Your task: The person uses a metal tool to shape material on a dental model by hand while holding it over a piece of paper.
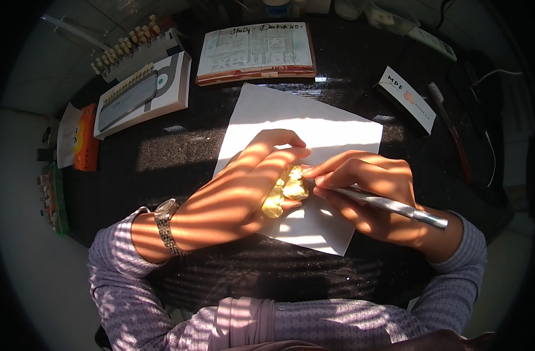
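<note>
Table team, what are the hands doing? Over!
Left hand: holding yellow piece. Right hand: gripping silver tool. Paper beneath. Nothing seen blocking either hand.

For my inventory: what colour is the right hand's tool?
The tool is silver, in the head view.

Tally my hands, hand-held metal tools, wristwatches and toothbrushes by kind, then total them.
Bare hands, left hand and right hand: 2
Silver cylindrical metal tool: 1
Silver metal-band wristwatch: 1
Reddish-handled toothbrush: 1
Total: 5
</note>
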